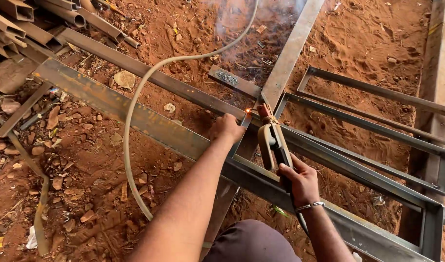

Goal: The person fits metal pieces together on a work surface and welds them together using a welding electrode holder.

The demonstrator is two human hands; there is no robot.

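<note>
Gripping the electrode holder (272, 143), right hand (300, 182) fingers closed; left hand (227, 127) fingers curled, pressing the steel frame (149, 119) on the dirt floor (368, 39)

Right hand (300, 182) gripping a welding electrode holder (272, 140) at mid-frame, its tip sparking (248, 111) against a steel frame (329, 165) on red dirt, left hand (227, 127) pressed on the metal just beside, pale cable (135, 97) looping toward the upper left.
</note>
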